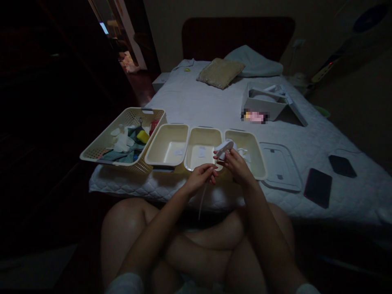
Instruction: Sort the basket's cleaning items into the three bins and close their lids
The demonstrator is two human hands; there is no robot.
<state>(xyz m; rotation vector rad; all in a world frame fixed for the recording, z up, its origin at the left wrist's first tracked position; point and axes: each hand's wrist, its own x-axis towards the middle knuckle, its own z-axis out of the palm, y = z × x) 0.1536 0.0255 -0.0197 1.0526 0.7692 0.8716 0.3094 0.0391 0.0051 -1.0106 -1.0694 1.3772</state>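
Observation:
My right hand (235, 163) grips a white object (226, 148) with a rounded, looped shape, over the front of the right-hand bin (262, 163). Its exact kind is hard to make out in the dim light. Beside it, my left hand (200, 177) has its fingers pinched together on a thin white cord (201, 204), which hangs down towards my lap. Below and behind my hands stand the middle bin (196, 134) and the left bin (159, 136), each with a pale paper slip inside. Something small and white lies in the right-hand bin.
A perforated basket (92, 155) holding cloths, a yellow item and white pieces stands at the left. Right of the bins lie a clear lid (283, 163), a dark phone-like slab (318, 188) and another dark slab (342, 165). Farther back are an open white box (269, 110) and a cushion (220, 72).

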